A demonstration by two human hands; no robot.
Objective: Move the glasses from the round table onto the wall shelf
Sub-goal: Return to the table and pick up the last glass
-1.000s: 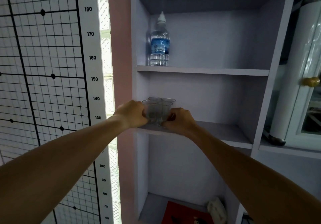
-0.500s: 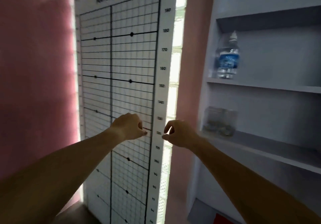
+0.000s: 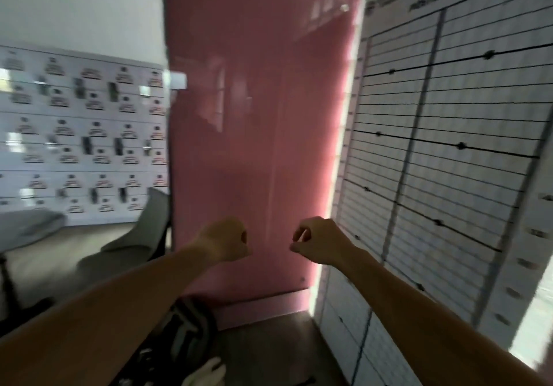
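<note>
While both arms are held out in front of the body, nothing is carried in either hand; the scene is set down as follows.

Left hand: the left hand is curled loosely into a near fist, fingers folded in; no object is gripped.

Right hand: the right hand is half curled, thumb and forefinger bent toward each other with a gap between them; nothing is pinched.

Spacing of the hands: they are held level and near each other, apart, in front of the pink wall panel.

Surroundings: a gridded posture chart stands at the right; a wall of small labelled lockers lies far left; a grey chair is seen at the left; a dark bag sits low and near, between the arms.

Glasses: none can be seen; neither the wall shelf nor any glass is in view; their place cannot be told from this view.

Surface: a pale rounded edge is glimpsed far left, blurred; whether it is the round surface cannot be told.

Deciding relation: if that edge is the surface, any remaining glasses would lie to the left and farther off, so the left hand would be judged the nearer; a long axis cannot be judged.
</note>
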